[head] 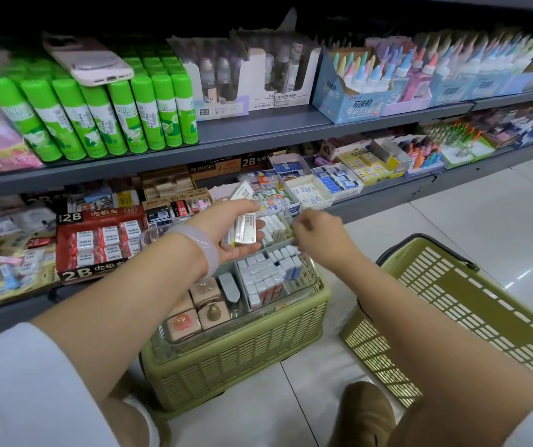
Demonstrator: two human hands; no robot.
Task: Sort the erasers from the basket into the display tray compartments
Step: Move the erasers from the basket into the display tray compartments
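- Head view: the left hand (pixel 233 227) is palm up over the display tray (pixel 313 279), its fingers curled round a small stack of wrapped erasers (pixel 244 229); a pale bangle (pixel 205 250) sits on that wrist.
- The right hand (pixel 318 232) hovers just right of the left, over the tray's far right part, fingers bent inward; whether they pinch anything I cannot tell, since the fingertips are blurred.
- The clear display tray rests on top of an upturned olive crate (pixel 236 359) on the floor.
- Its right compartment is packed with small white and blue erasers (pixel 268 275) standing on end; the far compartment under the hands holds more white ones.
- The near left compartment holds peach blocks (pixel 194 308) with small figures on top; a grey object (pixel 228 287) lies in the narrow slot between.
- The olive basket (pixel 471 311) stands on the tiled floor to the right, near the tray but apart from it; its inside is mostly hidden by the right forearm.
- On the shelves beyond: green glue sticks (pixel 104 114) at the far left with a phone (pixel 87 61) lying on them, a red 2B eraser box (pixel 100 243) left of the tray, and open cartons of erasers to the far right.
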